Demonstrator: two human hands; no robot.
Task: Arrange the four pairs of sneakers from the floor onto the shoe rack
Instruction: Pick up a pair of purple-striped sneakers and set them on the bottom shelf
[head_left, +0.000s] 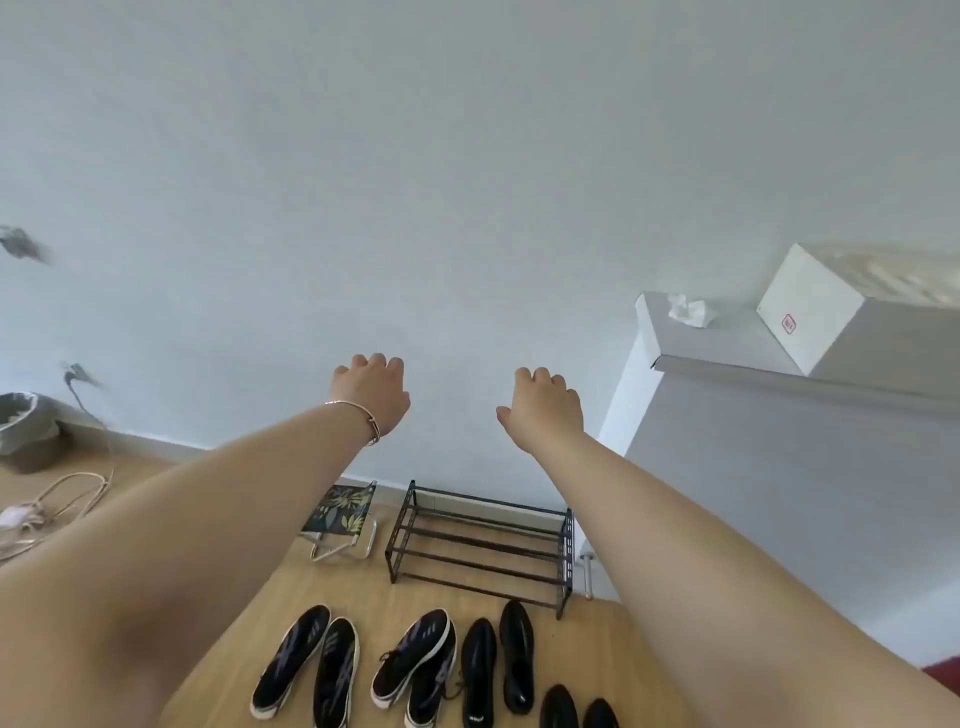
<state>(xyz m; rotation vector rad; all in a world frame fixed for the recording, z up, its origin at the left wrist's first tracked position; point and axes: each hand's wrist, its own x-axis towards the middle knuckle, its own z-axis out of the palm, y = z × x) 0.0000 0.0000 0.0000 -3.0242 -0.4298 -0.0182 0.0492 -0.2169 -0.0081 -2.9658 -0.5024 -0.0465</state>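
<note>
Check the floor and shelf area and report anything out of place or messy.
A loose cord lies tangled on the floor at left, and a crumpled tissue sits on the white cabinet. The sneakers stand in a row, though one overlaps its mate. The shoe rack stands straight.

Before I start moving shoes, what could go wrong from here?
1. The shoe rack has open bar shelves; a sneaker set carelessly may tip or slip between the bars.
2. The second pair of sneakers lies overlapped, one shoe on the other, so lifting one could drag its mate.
3. The folding stool stands close beside the rack's left end; a swinging arm might knock it.
</note>
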